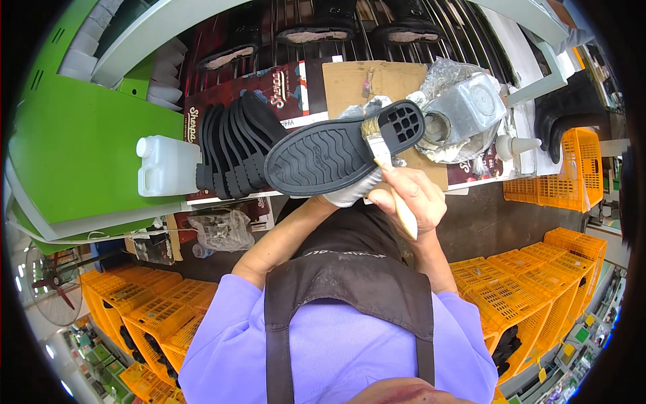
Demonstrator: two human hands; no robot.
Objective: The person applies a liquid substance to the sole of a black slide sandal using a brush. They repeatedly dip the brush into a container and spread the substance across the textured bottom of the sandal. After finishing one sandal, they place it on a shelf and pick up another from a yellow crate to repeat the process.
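Note:
A black shoe sole (323,156) lies slanted in front of me, wavy ridges along its long part and square hollows at the heel end. From below, my left hand (355,191), in a white glove, grips its near edge; the sole hides most of the fingers. Pinched in my bare right hand (416,199) is a flat paintbrush (378,147) with a pale handle. Its bristles touch the sole just short of the hollows. Behind the heel end, a clear plastic container (471,108) lies tipped on crumpled plastic smeared with white.
Several black soles (235,145) stand in a row at left, beside a white jug (168,166). A nozzle-tipped white bottle (517,147) is at right. Black boots (316,30) rest on a rack behind cardboard (350,77). Orange crates (511,289) flank me; a green cabinet (94,161) stands left.

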